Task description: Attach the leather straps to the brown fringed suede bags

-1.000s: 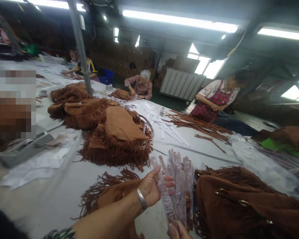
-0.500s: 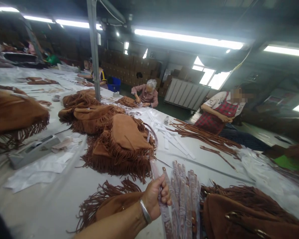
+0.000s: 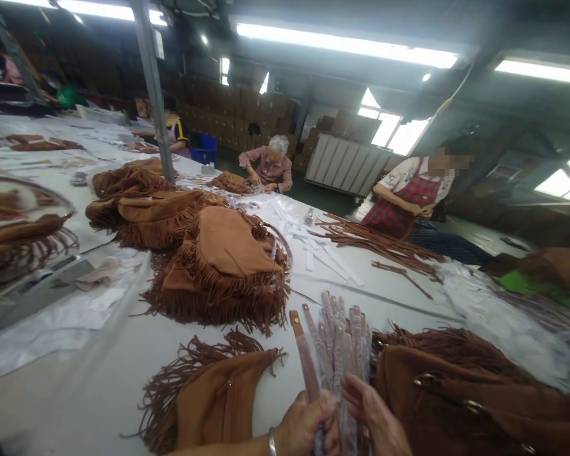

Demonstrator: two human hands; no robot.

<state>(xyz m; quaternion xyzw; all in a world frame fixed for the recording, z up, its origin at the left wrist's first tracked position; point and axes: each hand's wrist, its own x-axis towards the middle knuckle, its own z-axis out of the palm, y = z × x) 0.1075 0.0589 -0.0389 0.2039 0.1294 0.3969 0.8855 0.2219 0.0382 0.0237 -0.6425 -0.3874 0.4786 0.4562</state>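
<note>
My left hand (image 3: 308,423), with a silver bangle at the wrist, is closed around a brown strap (image 3: 306,358) wrapped in clear plastic. The strap's bare end with a small metal stud points up and away from me. Right beside it lies a bundle of similar plastic-wrapped straps (image 3: 338,339). My right hand (image 3: 379,415) rests against the near right side of that bundle, its fingers stretched out along the straps. A brown fringed bag (image 3: 221,399) lies left of my hands. Another brown bag (image 3: 437,386) with metal rings lies to the right.
Fringed bags (image 3: 235,244) are piled mid-table, with a grey box-shaped tool (image 3: 38,288) and white paper at left. Loose brown strips (image 3: 375,244) and clear plastic (image 3: 494,323) lie to the right. A metal post (image 3: 154,95) rises from the table. Co-workers (image 3: 272,166) work at the far side.
My right hand has come into view at the straps. My left hand has moved down and nearer with its strap. The view has shifted, showing more of the left fringed bag.
</note>
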